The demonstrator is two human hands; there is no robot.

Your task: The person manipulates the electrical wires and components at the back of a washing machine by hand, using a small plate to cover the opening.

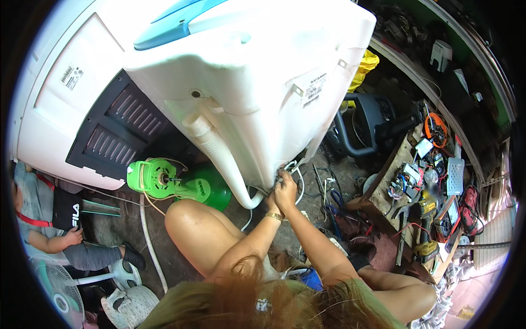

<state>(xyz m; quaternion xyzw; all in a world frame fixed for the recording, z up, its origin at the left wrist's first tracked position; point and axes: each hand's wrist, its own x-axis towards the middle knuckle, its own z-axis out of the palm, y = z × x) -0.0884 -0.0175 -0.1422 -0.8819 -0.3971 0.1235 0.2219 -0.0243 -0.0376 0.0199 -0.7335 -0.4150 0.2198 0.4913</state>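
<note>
A white plastic washing machine (pixel 230 77) with a blue lid (pixel 170 24) stands tilted in front of me. At its lower corner, among thin cables (pixel 299 183), my two hands are close together. My right hand (pixel 285 189) is closed, with its fingers bent toward the machine's bottom edge. Just below it, my left hand (pixel 272 205) is partly covered by the right one, a gold-coloured band (pixel 275 216) on its wrist. What the fingers hold is hidden. A pale corrugated drain hose (pixel 222 156) hangs down the machine's side and curves up beside my left hand.
A green fan part with its motor (pixel 156 178) lies left of the hose. A wooden bench (pixel 378 192) at right carries a yellow drill (pixel 426 219) and many small parts. Another person's hand (pixel 73 236) is at far left, above a standing fan (pixel 57 290). Cords cross the floor.
</note>
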